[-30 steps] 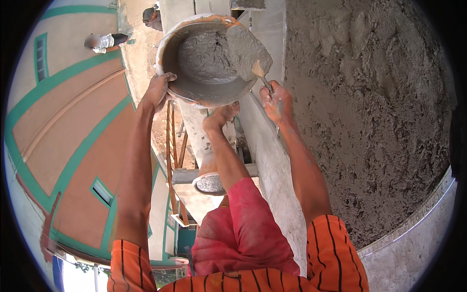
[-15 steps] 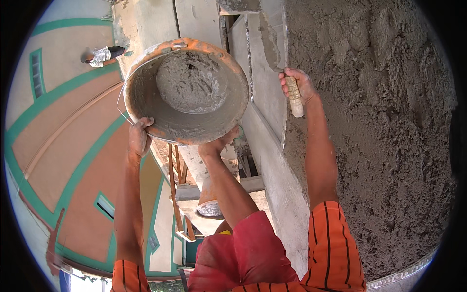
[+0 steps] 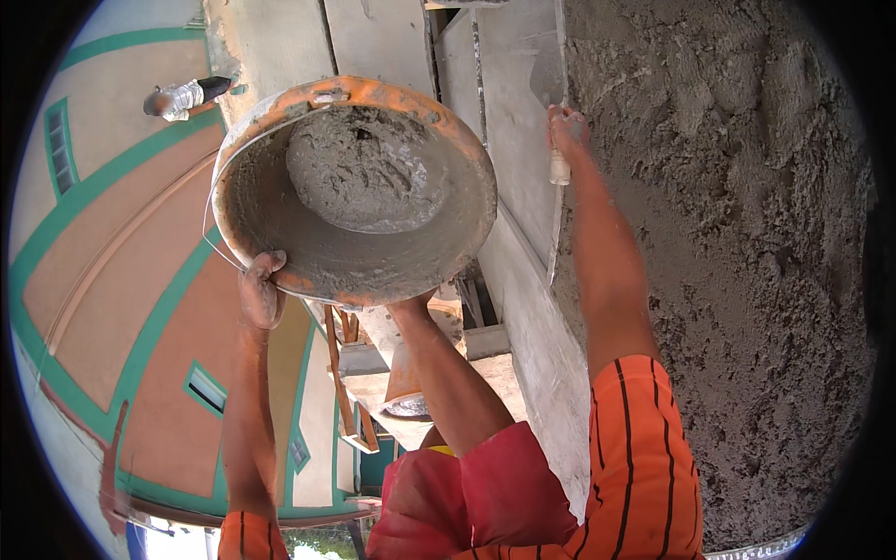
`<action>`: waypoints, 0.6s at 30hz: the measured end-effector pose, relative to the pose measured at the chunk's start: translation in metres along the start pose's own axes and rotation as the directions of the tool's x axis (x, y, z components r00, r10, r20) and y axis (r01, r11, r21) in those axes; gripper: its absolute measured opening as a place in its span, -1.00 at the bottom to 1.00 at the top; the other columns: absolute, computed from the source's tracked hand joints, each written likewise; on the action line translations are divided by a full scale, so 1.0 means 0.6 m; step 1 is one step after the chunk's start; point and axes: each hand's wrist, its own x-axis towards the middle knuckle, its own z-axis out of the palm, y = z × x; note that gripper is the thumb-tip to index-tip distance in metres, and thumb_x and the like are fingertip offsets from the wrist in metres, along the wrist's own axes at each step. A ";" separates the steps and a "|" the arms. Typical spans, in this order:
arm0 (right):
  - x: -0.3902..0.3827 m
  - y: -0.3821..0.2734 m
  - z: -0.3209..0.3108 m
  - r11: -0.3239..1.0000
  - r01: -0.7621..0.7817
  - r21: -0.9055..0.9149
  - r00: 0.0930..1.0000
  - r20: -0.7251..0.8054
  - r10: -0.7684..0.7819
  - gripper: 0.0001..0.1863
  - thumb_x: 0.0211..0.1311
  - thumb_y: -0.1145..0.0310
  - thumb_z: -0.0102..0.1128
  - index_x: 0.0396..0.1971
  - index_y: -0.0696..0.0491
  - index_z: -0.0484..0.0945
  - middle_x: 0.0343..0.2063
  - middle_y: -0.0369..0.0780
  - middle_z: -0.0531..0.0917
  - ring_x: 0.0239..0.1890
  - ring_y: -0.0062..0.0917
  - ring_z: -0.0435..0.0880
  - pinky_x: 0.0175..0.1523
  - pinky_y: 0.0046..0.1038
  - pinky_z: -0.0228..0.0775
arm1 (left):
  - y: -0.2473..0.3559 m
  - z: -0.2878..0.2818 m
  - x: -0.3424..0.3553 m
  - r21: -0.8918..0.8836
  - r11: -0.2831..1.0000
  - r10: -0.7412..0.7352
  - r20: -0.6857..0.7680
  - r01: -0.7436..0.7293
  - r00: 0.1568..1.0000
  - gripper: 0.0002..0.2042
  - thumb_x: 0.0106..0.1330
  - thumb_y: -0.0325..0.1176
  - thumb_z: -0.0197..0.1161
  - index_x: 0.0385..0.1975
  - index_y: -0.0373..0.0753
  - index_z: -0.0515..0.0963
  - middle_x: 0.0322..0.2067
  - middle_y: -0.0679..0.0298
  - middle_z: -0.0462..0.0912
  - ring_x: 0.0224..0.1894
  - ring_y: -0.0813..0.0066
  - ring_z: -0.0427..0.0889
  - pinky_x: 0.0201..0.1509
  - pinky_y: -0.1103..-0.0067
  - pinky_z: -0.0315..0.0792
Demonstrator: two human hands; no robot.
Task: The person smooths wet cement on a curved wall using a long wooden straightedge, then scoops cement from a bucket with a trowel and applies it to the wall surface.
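My left hand grips the near left rim of an orange bucket, its thumb over the edge. The bucket leans toward me, its inner wall smeared with grey; wet mortar lies at its bottom. A thin wire handle hangs at its left side. In my right hand is a trowel, its pale grip showing below the fingers. The grey blade is beyond the hand, over the pale board beside the wall. My bare leg reaches under the bucket; the foot is hidden.
A wall of rough wet mortar fills the right side, bordered by a pale board. Below stand another orange bucket and wooden pieces. Far left are a building with green bands and a person.
The bucket appears larger and slightly lower, with my left hand still on its rim. My right hand and trowel have moved farther up; the mortar seen along the blade earlier no longer shows.
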 end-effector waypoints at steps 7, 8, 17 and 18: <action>-0.146 -0.021 -0.047 0.951 0.148 -0.273 0.945 -0.244 -0.217 -0.61 0.24 0.07 0.12 -0.24 0.13 0.58 -0.41 -0.07 0.67 -0.33 -0.25 0.68 -0.18 -0.27 0.45 | 0.003 0.039 -0.034 -0.083 0.993 0.069 -0.119 -0.079 0.991 -0.79 0.14 -0.45 0.04 -0.24 -0.37 0.44 -0.30 0.22 0.47 -0.19 0.28 0.51 -0.08 0.36 0.46; -0.166 -0.021 -0.058 0.952 0.139 -0.273 0.945 -0.251 -0.210 -0.61 0.24 0.07 0.12 -0.23 0.12 0.58 -0.39 -0.06 0.68 -0.31 -0.24 0.68 -0.17 -0.26 0.45 | 0.002 0.033 -0.029 -0.074 0.996 0.042 -0.088 -0.049 0.995 -0.79 0.14 -0.45 0.04 -0.24 -0.36 0.43 -0.29 0.23 0.46 -0.18 0.29 0.50 -0.08 0.35 0.46; -0.416 -0.138 -0.138 0.946 0.256 -0.200 0.958 -0.078 -0.276 -0.62 0.23 0.11 0.16 -0.23 0.18 0.55 -0.51 -0.15 0.65 -0.45 -0.43 0.65 -0.31 -0.36 0.48 | -0.031 -0.016 0.008 -0.007 0.995 0.095 -0.065 -0.095 0.993 -0.89 0.18 -0.40 0.05 -0.37 -0.28 0.45 -0.30 0.26 0.44 -0.20 0.36 0.48 -0.23 0.38 0.49; -0.414 -0.132 -0.137 0.971 0.239 0.013 0.969 0.062 -0.239 -0.64 0.23 0.11 0.17 -0.27 0.16 0.56 -0.54 -0.19 0.63 -0.50 -0.49 0.62 -0.36 -0.41 0.45 | -0.033 -0.020 0.009 0.005 0.996 0.093 -0.056 -0.093 0.994 -0.89 0.18 -0.39 0.05 -0.38 -0.28 0.45 -0.30 0.26 0.44 -0.19 0.36 0.48 -0.24 0.40 0.49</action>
